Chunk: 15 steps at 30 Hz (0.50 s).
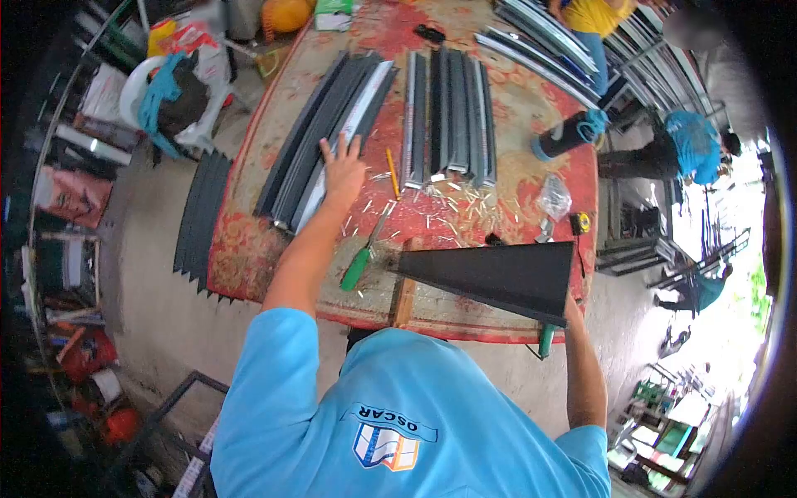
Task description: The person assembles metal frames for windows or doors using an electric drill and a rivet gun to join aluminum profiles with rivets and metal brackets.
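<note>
My left hand [343,170] lies with fingers spread on a bundle of long dark grey profiles [320,124]. A pale strip runs along the bundle near my fingers. At the right, my right hand [573,312] grips the wide near end of a long black profile [498,275], its fingers partly hidden behind it. The profile's narrower end reaches left over a wooden bar [403,299]. A screwdriver with a green handle [355,270] and a yellow pencil [393,174] lie between my hands.
A second bundle of profiles [461,116] lies mid-table among scattered small pale pieces. A dark bottle [566,135], a clear plastic bag [553,197] and a tape measure [584,222] stand or lie at the right. Other people [696,148] are beyond the table.
</note>
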Tool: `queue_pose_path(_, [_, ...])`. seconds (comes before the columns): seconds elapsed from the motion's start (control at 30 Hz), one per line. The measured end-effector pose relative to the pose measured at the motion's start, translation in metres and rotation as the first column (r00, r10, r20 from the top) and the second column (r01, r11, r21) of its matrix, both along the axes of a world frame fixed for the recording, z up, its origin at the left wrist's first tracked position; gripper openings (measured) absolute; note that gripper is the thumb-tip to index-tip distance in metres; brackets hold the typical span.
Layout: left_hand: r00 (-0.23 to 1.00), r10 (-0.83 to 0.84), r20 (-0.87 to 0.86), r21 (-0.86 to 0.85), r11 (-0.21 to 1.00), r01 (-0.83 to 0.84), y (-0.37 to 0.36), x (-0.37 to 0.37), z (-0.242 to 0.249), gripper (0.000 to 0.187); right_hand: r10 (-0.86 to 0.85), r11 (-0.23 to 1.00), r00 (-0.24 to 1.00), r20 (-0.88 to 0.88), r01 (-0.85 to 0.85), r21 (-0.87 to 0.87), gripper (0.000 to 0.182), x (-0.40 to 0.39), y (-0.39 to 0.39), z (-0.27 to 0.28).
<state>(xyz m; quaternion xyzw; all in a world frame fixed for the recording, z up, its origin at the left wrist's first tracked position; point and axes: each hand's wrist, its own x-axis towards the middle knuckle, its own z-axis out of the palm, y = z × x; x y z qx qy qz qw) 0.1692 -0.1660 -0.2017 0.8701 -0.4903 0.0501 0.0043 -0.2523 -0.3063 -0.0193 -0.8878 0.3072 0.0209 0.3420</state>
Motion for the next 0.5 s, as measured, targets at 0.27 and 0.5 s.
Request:
queue_pose_path(0.27, [0.932, -0.294, 0.211, 0.007, 0.954, 0.299, 0.0, -0.002, -0.029, 0.025, -0.394, 0.906, 0.903, -0.17, 0.413, 0.093, 0.039, -0.085, 0.08, 0.014])
queue_pose_path(0.5, [0.841, -0.396, 0.369, 0.138, 0.918, 0.372, -0.002, 0.005, -0.063, 0.023, -0.594, 0.763, 0.797, -0.109, 0.601, 0.236, 0.039, -0.112, 0.11, 0.031])
